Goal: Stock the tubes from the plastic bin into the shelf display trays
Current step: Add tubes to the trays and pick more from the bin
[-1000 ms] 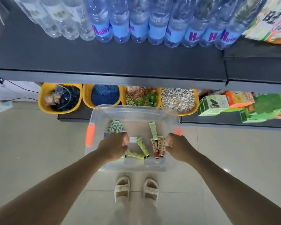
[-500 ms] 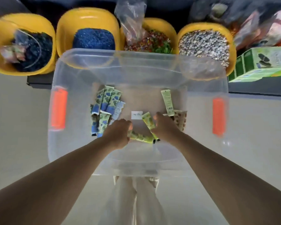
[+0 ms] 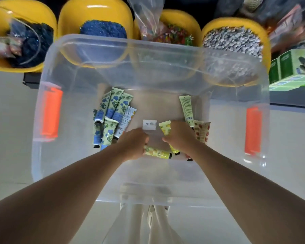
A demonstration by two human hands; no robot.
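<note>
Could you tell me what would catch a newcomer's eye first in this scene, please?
Probably the clear plastic bin with orange handles filling the middle, both hands reaching into it. The left hand grips a yellow tube among the patterned tubes. Behind stands a row of yellow bowls holding coloured gravel.

The light is soft and even. Glare shows on the yellow bowls. The edges bend from the wide lens, and the upper right corner is blurred.
</note>
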